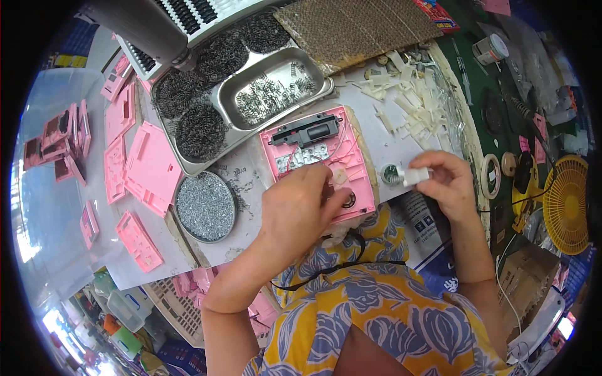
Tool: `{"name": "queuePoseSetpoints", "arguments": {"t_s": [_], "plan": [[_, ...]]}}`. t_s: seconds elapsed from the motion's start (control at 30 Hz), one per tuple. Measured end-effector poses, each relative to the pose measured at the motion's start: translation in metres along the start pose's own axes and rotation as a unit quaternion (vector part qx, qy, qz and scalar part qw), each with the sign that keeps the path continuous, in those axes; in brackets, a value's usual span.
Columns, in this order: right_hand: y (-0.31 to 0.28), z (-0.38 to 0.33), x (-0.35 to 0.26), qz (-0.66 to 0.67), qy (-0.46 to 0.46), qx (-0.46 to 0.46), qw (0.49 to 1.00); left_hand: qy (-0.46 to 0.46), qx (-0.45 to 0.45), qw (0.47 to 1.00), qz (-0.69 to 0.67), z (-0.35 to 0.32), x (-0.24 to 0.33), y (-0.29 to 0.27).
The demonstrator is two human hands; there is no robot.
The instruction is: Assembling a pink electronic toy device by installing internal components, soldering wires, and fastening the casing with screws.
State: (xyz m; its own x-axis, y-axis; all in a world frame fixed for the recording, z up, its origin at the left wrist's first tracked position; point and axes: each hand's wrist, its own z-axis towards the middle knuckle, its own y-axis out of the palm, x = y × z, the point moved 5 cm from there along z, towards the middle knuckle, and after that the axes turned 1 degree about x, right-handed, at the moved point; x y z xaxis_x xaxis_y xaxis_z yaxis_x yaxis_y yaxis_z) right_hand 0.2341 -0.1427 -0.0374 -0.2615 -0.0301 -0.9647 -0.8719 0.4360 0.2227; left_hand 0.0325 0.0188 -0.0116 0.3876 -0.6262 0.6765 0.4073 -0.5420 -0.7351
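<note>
A pink plastic housing point(359, 168) lies on the white work surface in front of me. It holds a dark grey mechanism point(307, 130), a silvery plate point(302, 158), thin wires and a round dark part near its lower edge. My left hand point(296, 203) reaches over it with bent fingers beside a small translucent round piece point(340, 176). Its fingertips are partly hidden, so what they hold does not show. Off the housing's right side, my right hand point(449, 187) pinches a small white plastic piece point(416, 177). Next to that piece sits a small round dish point(392, 175) with dark green contents.
A metal tray point(276, 94) of springs stands behind, with a dish of small screws point(205, 207) at left. Pink panels point(150, 168) lie further left. White plastic parts point(420, 103) are heaped at back right. A grey power tool point(141, 28) hangs over the far left.
</note>
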Motion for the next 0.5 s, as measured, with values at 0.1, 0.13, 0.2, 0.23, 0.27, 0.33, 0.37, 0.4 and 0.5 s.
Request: {"name": "queuePoseSetpoints", "arguments": {"t_s": [0.1, 0.13, 0.2, 0.23, 0.27, 0.33, 0.37, 0.4, 0.5], "plan": [[-0.002, 0.01, -0.006, -0.024, -0.052, -0.02, 0.998, -0.004, 0.001, 0.995, 0.097, 0.01, 0.0, 0.014], [0.0, 0.011, -0.007, -0.039, -0.05, -0.014, 0.998, -0.005, -0.007, 0.995, 0.1, 0.011, -0.002, 0.018], [0.006, 0.015, -0.01, -0.069, -0.047, -0.002, 0.997, 0.021, 0.006, 0.997, 0.074, 0.01, -0.003, 0.022], [0.008, 0.018, -0.012, -0.134, -0.06, -0.009, 0.989, 0.047, 0.027, 0.997, 0.046, 0.006, -0.002, 0.021], [0.011, 0.021, -0.014, -0.198, -0.073, -0.017, 0.977, 0.073, 0.048, 0.996, 0.019, 0.001, -0.001, 0.019], [0.016, 0.026, -0.017, -0.309, -0.124, -0.034, 0.942, 0.079, 0.05, 0.995, -0.03, -0.014, -0.002, 0.017], [0.021, 0.03, -0.018, -0.354, -0.163, -0.047, 0.92, 0.081, 0.051, 0.994, -0.054, -0.019, -0.003, 0.016], [0.029, 0.032, -0.018, -0.396, -0.202, -0.063, 0.894, 0.097, 0.054, 0.993, -0.05, -0.024, -0.003, 0.016], [0.05, 0.038, -0.02, -0.444, -0.22, -0.093, 0.864, 0.142, 0.064, 0.987, -0.041, -0.031, -0.004, 0.016]]}}
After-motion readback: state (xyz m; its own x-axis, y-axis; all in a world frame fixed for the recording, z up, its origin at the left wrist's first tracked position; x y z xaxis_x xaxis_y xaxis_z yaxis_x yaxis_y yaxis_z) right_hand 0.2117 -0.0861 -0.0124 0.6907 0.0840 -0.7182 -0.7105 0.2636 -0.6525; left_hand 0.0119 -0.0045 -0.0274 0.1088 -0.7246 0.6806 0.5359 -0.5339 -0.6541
